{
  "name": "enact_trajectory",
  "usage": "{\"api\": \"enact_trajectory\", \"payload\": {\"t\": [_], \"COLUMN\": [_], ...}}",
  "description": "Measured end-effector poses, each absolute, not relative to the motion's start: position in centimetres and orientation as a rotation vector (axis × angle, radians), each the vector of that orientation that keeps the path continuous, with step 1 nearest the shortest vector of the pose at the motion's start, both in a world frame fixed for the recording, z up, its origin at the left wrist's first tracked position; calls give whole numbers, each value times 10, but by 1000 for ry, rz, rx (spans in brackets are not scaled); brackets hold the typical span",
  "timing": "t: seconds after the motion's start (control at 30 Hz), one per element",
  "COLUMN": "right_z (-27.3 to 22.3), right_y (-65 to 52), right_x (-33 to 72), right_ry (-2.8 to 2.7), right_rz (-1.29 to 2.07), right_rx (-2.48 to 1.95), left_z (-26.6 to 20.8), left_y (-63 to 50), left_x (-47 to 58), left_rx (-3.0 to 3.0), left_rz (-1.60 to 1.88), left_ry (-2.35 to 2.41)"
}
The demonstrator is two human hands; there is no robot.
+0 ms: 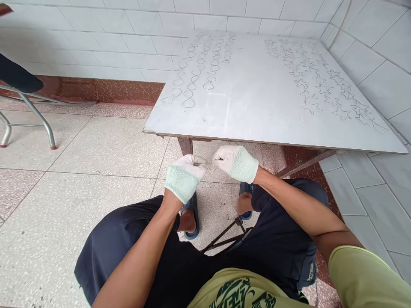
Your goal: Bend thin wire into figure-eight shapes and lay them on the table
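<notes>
Nearest, your dark navy trousers [109,244], knees apart. Beyond them your left hand [186,173], in a white and pale-green knit glove, was pinched closed on a thin dark wire [214,171]; your right hand [236,162], gloved alike, pinched it too, just beside. The wire sat between both, short of the white flat-topped desk [257,111]; its exact bend was too small to tell. Looped wire shapes [188,94] lay desk-left, star-shaped wire outlines [325,90] desk-right. Behind stood a white tiled wall [160,21].
</notes>
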State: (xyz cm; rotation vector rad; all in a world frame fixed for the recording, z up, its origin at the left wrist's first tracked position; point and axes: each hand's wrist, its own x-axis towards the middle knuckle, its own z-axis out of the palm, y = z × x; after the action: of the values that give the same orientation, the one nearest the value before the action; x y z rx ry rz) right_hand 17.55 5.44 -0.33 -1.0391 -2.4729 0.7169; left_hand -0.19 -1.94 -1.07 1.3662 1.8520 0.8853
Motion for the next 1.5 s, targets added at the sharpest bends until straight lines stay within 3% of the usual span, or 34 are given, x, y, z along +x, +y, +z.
{"api": "enact_trajectory", "payload": {"t": [0.4, 0.57, 0.83, 1.1, 1.5], "right_z": [8, 4, -2, -4, -4], "right_y": [66, 70, 63, 63, 63], "right_x": [179, 178, 177, 174, 181], "right_ry": [-2308, -2173, -2068, -2232, -2087], "right_rz": [1043, 1104, 1286, 1082, 1354], "right_rx": [-1252, -1300, -1237, -1094, -982], "left_z": [0, 1, -8, -10, -5], "left_y": [-22, -24, -13, -21, -29], "left_x": [-4, 2, 4, 11, 13], "left_rx": [1402, 1907, 2344, 2282, 2527], "left_rz": [1010, 719, 186, 106, 93], "left_ry": [1950, 2161, 2045, 2153, 1968]}}
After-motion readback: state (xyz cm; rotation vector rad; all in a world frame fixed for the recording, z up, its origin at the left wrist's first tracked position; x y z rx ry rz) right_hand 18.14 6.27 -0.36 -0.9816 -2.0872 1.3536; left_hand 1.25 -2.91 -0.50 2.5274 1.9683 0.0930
